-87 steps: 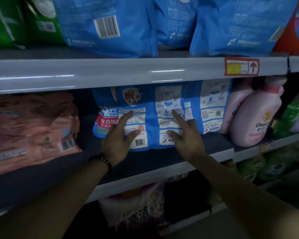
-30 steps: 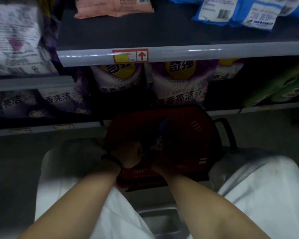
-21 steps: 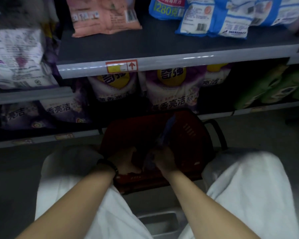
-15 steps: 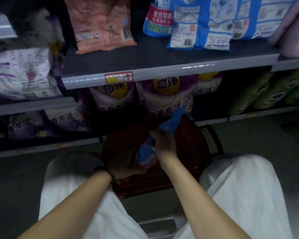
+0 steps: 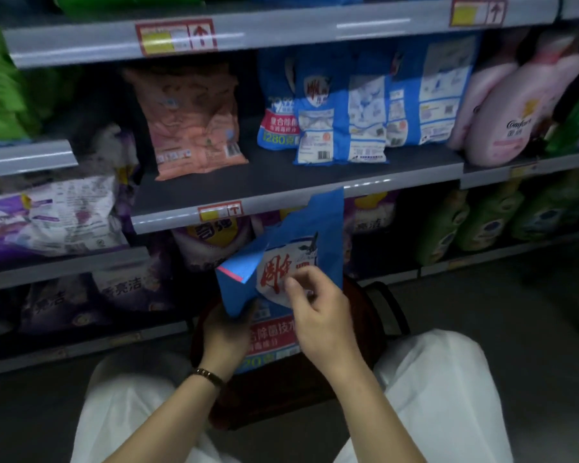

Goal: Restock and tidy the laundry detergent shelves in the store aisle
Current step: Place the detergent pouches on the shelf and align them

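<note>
A blue detergent bag with red characters on a white panel is held upright above the red basket, its top reaching the middle shelf's edge. My left hand grips its lower left side from below. My right hand pinches its front near the middle. Matching blue bags stand on the middle shelf at the right, with a pink bag to their left.
Pink softener bottles stand right of the blue bags. Purple bags fill the shelf below, green bottles at lower right. More purple and green bags sit at the left. My knees in white trousers flank the basket on the floor.
Both hands went from the shelf's blue bags down into the basket. They have lifted a blue bag out, and it has risen to the middle shelf's edge. The view has tilted up.
</note>
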The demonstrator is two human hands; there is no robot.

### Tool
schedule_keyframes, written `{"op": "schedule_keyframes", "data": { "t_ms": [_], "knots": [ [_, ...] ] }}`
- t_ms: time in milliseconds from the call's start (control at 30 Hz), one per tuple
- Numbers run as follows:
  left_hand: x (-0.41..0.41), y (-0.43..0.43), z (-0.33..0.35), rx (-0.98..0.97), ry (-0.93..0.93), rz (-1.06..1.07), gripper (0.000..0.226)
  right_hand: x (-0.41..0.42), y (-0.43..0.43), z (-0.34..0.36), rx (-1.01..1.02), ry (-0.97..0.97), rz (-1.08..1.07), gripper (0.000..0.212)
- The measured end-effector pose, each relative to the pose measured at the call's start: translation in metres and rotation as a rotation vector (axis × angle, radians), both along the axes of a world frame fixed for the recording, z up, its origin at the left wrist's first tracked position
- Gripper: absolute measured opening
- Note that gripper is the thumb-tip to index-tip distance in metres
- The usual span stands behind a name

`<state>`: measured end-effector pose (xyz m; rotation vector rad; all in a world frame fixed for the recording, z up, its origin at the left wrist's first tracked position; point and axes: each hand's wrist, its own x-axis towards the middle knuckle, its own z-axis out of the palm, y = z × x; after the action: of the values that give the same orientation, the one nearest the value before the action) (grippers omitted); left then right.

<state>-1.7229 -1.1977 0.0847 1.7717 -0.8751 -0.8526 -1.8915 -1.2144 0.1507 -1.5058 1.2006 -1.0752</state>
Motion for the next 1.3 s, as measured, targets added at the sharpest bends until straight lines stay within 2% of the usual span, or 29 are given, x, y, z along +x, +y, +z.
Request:
{"op": "schedule_keyframes", "data": {
  "t_ms": [33,100,167,200,233,300,367,433,500,600,667,700,867,933,967,1033,1133,1167,1200,1267,1300],
  "knots": [
    [-0.002,-0.003,0.008,-0.032,0.06,-0.011,0.011,-0.014,0.0,-0.005,-0.049,0.092,-0.115,0.007],
    [0.001,-0.012,0.021,-0.061,0.106,-0.059,0.011,-0.041,-0.008,-0.015,-0.038,0.275,-0.305,0.037],
    [0.01,-0.026,0.033,-0.068,0.159,-0.105,0.035,-0.066,-0.027,-0.023,0.151,0.404,-0.31,0.073],
    [0.013,-0.033,0.04,-0.076,0.202,-0.125,0.05,-0.076,-0.037,-0.022,0.239,0.409,-0.243,0.083],
    [0.016,-0.04,0.046,-0.083,0.224,-0.157,0.059,-0.086,-0.046,-0.022,0.286,0.362,-0.16,0.085],
    [0.018,-0.053,0.056,-0.114,0.242,-0.204,0.062,-0.099,-0.061,-0.02,0.313,0.191,-0.019,0.075],
    [0.019,-0.07,0.062,-0.113,0.287,-0.229,0.054,-0.105,-0.07,-0.015,0.338,0.027,0.082,0.064],
    [0.018,-0.085,0.068,-0.135,0.274,-0.259,0.039,-0.108,-0.077,-0.009,0.356,-0.092,0.144,0.065],
    [0.017,-0.102,0.073,-0.152,0.278,-0.274,0.028,-0.108,-0.088,-0.007,0.338,-0.17,0.124,0.07],
    [0.01,-0.129,0.087,-0.151,0.358,-0.27,0.03,-0.102,-0.109,-0.013,0.314,-0.325,-0.005,0.069],
    [0.007,-0.15,0.1,-0.171,0.306,-0.274,0.031,-0.096,-0.126,-0.009,0.298,-0.363,-0.044,0.084],
    [0.006,-0.161,0.106,-0.174,0.268,-0.274,0.031,-0.093,-0.136,-0.003,0.296,-0.39,-0.06,0.084],
    [0.019,-0.236,0.141,-0.192,0.237,-0.232,0.031,-0.076,-0.203,0.034,0.243,-0.426,-0.014,0.048],
    [0.032,-0.275,0.154,-0.249,0.115,-0.217,0.033,-0.064,-0.238,0.049,0.221,-0.336,-0.047,0.026],
    [0.037,-0.294,0.162,-0.287,0.03,-0.194,0.036,-0.057,-0.257,0.058,0.192,-0.256,-0.083,0.026],
    [0.048,-0.33,0.177,-0.343,-0.176,-0.041,0.051,-0.043,-0.296,0.069,0.115,-0.017,-0.106,0.054],
    [0.043,-0.336,0.188,-0.213,-0.407,0.334,0.071,-0.027,-0.327,0.067,0.054,0.446,-0.129,0.086],
    [0.039,-0.33,0.175,-0.162,-0.511,0.328,0.072,-0.022,-0.326,0.061,0.036,0.559,-0.118,0.087],
    [0.033,-0.32,0.159,-0.122,-0.616,0.208,0.067,-0.018,-0.319,0.055,0.005,0.621,-0.088,0.086],
    [0.028,-0.303,0.114,-0.073,-0.777,-0.146,0.055,-0.01,-0.304,0.039,-0.036,0.662,-0.004,0.084],
    [0.026,-0.293,0.096,-0.046,-0.772,-0.29,0.058,-0.008,-0.298,0.032,-0.059,0.685,0.027,0.084]
  ]
}}
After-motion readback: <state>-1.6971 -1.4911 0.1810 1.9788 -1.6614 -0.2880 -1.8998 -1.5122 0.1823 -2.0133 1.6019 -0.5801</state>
